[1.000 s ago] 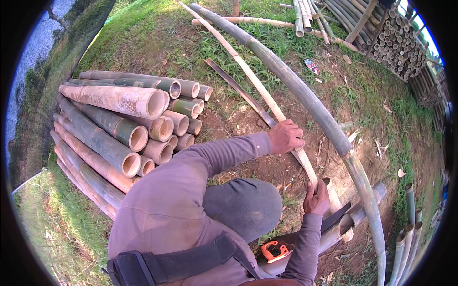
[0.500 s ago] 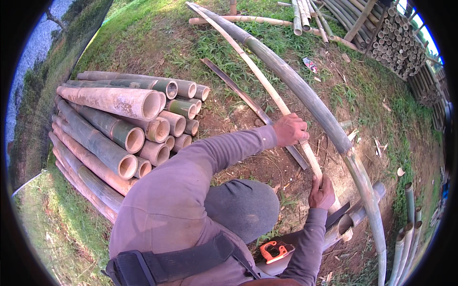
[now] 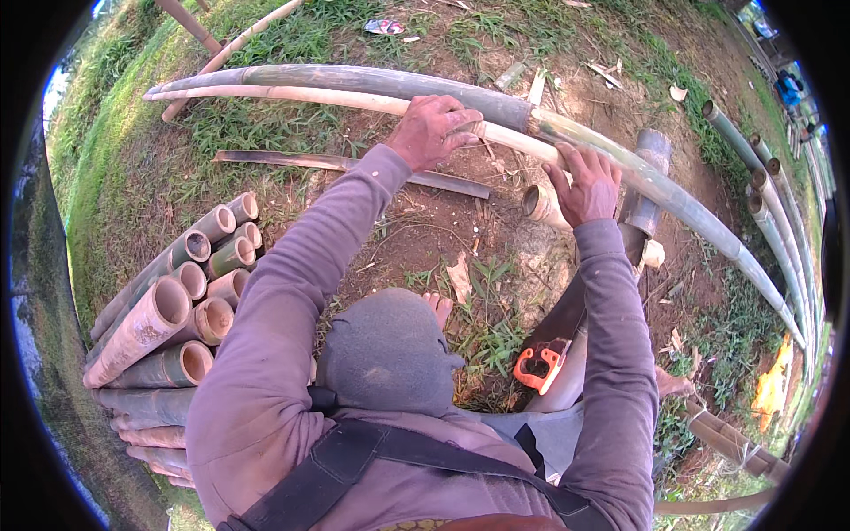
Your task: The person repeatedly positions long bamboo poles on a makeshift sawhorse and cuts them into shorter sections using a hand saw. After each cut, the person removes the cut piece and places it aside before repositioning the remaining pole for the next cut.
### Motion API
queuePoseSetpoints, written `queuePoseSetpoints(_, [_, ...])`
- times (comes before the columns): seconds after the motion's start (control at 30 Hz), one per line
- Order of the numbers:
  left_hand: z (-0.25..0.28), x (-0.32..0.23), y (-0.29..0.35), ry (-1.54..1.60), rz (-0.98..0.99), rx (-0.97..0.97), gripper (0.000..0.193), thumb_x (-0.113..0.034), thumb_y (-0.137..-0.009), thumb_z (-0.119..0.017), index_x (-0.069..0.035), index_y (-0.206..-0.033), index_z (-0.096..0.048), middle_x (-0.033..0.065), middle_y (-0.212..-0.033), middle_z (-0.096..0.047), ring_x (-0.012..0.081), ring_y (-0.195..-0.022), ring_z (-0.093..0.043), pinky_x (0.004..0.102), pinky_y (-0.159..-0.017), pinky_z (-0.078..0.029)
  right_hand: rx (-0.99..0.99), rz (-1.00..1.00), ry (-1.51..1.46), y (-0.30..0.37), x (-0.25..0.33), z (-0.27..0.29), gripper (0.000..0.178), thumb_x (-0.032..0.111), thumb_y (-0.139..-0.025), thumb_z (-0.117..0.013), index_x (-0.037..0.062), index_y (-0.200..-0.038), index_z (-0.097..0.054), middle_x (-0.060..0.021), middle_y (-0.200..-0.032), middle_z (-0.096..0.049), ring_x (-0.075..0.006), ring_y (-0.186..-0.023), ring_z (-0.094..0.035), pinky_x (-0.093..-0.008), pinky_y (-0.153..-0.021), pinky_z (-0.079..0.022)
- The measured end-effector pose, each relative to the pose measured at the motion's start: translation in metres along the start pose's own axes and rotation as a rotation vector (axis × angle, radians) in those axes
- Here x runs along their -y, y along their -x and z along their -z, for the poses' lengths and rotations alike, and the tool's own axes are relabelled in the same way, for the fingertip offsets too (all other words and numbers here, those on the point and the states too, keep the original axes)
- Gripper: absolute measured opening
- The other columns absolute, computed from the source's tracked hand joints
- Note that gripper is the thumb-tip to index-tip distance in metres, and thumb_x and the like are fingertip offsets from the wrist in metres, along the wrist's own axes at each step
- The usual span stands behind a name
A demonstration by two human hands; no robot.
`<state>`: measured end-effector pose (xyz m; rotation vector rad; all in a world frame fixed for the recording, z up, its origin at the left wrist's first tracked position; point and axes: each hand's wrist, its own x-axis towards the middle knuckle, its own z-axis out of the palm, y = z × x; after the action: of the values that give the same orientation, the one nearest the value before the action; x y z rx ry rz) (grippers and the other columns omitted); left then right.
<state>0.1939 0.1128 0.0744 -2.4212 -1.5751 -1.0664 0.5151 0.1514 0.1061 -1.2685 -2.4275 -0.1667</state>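
Observation:
A long grey-green bamboo pole [image 3: 416, 86] curves across the view in front of me. Along its near side runs a thinner, pale bamboo pole [image 3: 341, 97]. My left hand [image 3: 434, 131] is closed around the pale pole near its middle-right part. My right hand [image 3: 586, 184] has bent fingers over its right end, close against the thicker pole; the thumb side is toward the left hand. A handsaw with an orange handle [image 3: 542, 365] and dark blade leans by my right forearm, its blade partly hidden by the sleeve.
Thick cut bamboo lengths [image 3: 168, 301] are stacked at left. A split bamboo piece [image 3: 354, 165] lies on the ground beyond my left forearm. A short bamboo stub [image 3: 542, 205] and an upright-looking thick tube [image 3: 649, 177] are by my right hand. More poles [image 3: 770, 212] stand at far right.
My view has turned to the right, so the poles now run across it. Both hands stay on the pale pole, and its right end now lies against the thicker pole.

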Motion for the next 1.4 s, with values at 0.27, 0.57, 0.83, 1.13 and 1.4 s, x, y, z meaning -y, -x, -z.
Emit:
queuePoseSetpoints(0.27, [-0.036,0.009,-0.024,-0.104,0.120,-0.088,0.036,-0.034,-0.088,-0.081,-0.020,-0.121,-0.077,0.0038,-0.117,-0.072,0.0284,-0.117,-0.063,0.0464,-0.107,-0.046,-0.105,-0.448,-0.111,0.185,0.037,0.016,0.064,0.021,-0.084,-0.083,0.0119,-0.142,-0.057,-0.0162,-0.140,-0.055,-0.0369,-0.131,-0.052,-0.0518,-0.109,-0.040])
queuePoseSetpoints(0.57, [-0.049,0.011,-0.040,-0.302,0.088,-0.010,0.032,-0.033,-0.090,-0.079,-0.020,-0.120,-0.078,0.0017,-0.121,-0.075,0.0263,-0.117,-0.067,0.0422,-0.109,-0.047,0.392,-0.953,-0.118,0.367,0.076,0.062,0.067,0.024,-0.085,-0.078,0.0071,-0.144,-0.052,-0.0215,-0.125,-0.058,-0.0409,-0.119,-0.058,-0.0530,-0.100,-0.046])
queuePoseSetpoints(0.83, [-0.040,0.013,-0.050,-0.403,0.090,0.093,0.032,-0.034,-0.092,-0.077,-0.020,-0.120,-0.078,0.0011,-0.121,-0.075,0.0242,-0.116,-0.068,0.0418,-0.108,-0.047,0.350,-1.181,-0.156,0.368,0.081,0.042,0.044,0.031,-0.086,-0.078,0.0073,-0.121,-0.065,-0.0198,-0.114,-0.064,-0.0428,-0.103,-0.067,-0.0521,-0.092,-0.053])
queuePoseSetpoints(1.13, [-0.035,0.002,-0.052,-0.429,0.100,0.157,0.032,-0.035,-0.091,-0.077,-0.019,-0.119,-0.078,0.0010,-0.118,-0.075,0.0245,-0.111,-0.069,0.0412,-0.105,-0.048,-0.094,-1.141,-0.639,0.397,0.111,0.029,0.024,0.018,-0.093,-0.073,0.0032,-0.106,-0.060,-0.0194,-0.083,-0.066,-0.0397,-0.076,-0.067,-0.0486,-0.072,-0.053])
queuePoseSetpoints(1.4, [-0.037,0.009,-0.047,-0.400,0.071,0.114,0.033,-0.035,-0.091,-0.077,-0.018,-0.120,-0.078,0.0025,-0.118,-0.075,0.0255,-0.111,-0.070,0.0411,-0.104,-0.050,-0.273,-0.922,-0.769,0.315,0.102,0.059,0.029,0.021,-0.101,-0.072,-0.0008,-0.112,-0.057,-0.0157,-0.086,-0.066,-0.0316,-0.075,-0.066,-0.0435,-0.070,-0.052])
